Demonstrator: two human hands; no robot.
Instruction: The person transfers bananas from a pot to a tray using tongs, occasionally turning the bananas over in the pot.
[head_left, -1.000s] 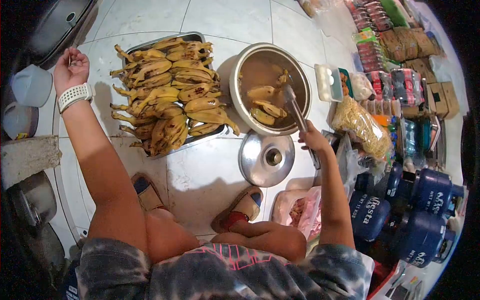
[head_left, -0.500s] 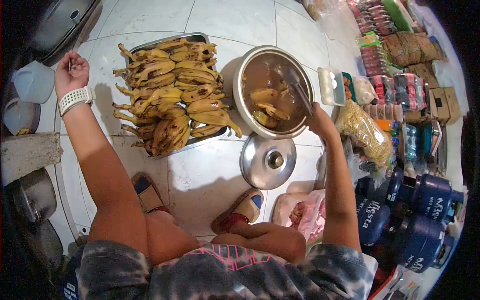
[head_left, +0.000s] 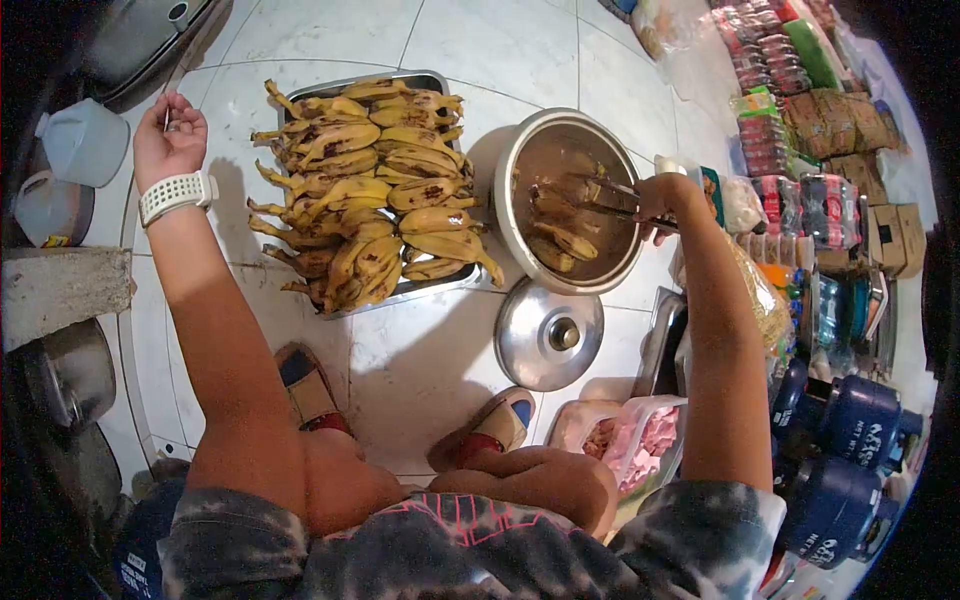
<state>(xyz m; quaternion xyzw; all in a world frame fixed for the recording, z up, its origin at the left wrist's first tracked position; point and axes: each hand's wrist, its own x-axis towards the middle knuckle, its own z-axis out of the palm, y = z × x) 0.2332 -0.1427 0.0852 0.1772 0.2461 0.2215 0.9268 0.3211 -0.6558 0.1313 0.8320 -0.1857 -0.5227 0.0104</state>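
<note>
- Working the tongs (head_left: 612,211) down into the pot (head_left: 503,190), the right hand (head_left: 670,203) has its fingers clamped round them; whether the tips pinch anything, I cannot tell.
- Bananas (head_left: 570,242) lie half-sunk in murky brown liquid inside; slick-looking, they seem to call for a firm but gentle squeeze.
- More, curved, ridged and dark-blotched, are heaped on a shiny metal tray (head_left: 436,78) beside the pot.
- Off to the other side, the left hand (head_left: 172,140) is empty, palm up, fingers loosely curled.
- Near the pot, a round polished lid (head_left: 530,350) rests on pale tiles (head_left: 385,425).
</note>
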